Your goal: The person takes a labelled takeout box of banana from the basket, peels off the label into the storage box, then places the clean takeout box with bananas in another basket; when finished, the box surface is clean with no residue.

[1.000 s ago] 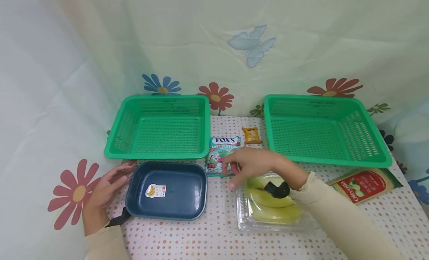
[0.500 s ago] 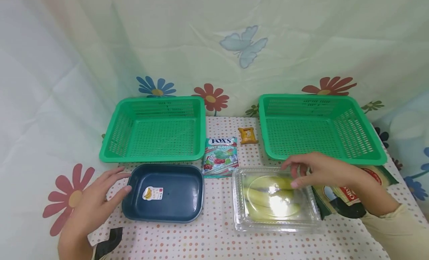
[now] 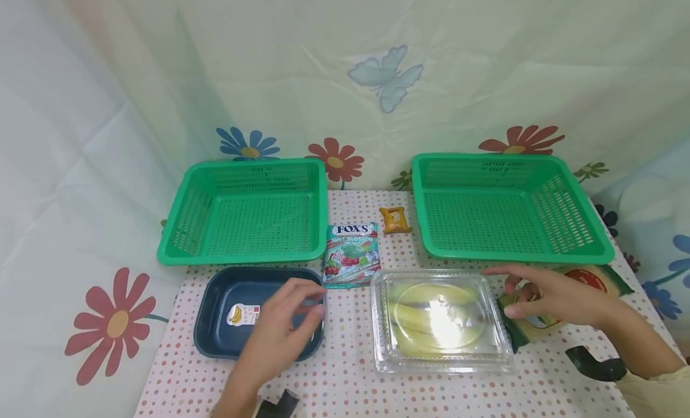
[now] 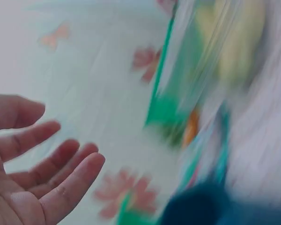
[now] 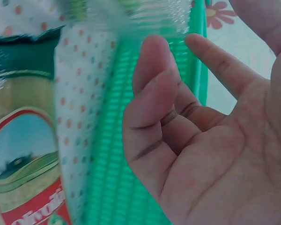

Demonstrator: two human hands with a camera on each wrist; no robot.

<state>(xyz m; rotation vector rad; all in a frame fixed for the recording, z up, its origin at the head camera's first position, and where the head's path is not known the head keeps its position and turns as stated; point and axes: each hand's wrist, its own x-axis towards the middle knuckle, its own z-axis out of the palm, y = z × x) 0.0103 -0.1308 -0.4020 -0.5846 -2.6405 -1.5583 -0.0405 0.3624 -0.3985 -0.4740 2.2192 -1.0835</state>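
Observation:
My left hand (image 3: 280,328) hovers over the right part of a dark blue tray (image 3: 221,292), its fingers loosely bent with nothing between them. In the left wrist view the left hand (image 4: 42,168) has its fingers spread. My right hand (image 3: 566,298) is at the right edge of a clear plastic box (image 3: 380,328) with long yellow-green pieces under its lid. Its index finger reaches out straighter than the others, and it holds nothing. Beneath that hand lies an Olivoila pouch (image 3: 541,323), partly hidden by it and by the right basket. The same pouch (image 5: 23,164) shows in the right wrist view.
Two green baskets stand at the back, a left basket (image 3: 237,260) and a right basket (image 3: 517,256). Between them lie a Fox's candy bag (image 3: 351,256) and a small yellow packet (image 3: 396,220). A flowered curtain (image 3: 280,94) rises behind the dotted table (image 3: 345,370).
My left hand has moved from the tray's left side to over its right part. The right hand has gone right, from near the candy bag across the clear box to the Olivoila pouch.

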